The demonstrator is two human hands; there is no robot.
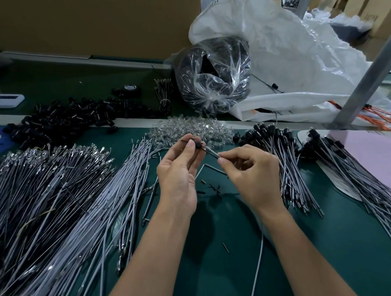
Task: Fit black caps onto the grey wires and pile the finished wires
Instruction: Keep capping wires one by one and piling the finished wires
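The black cap is held up over the desk, pinched tight in the grip of the left hand. The grey wire runs from it toward 4 o'clock into the grip of the right hand, whose thumb and finger squeeze the wire, so I think the push should go toward 10 o'clock. The pile of capped wires lies at 3 o'clock, nearest the right hand.

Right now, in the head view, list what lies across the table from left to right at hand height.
Loose grey wires → left hand → black cap → held wire → right hand → capped wires → pink sheet.
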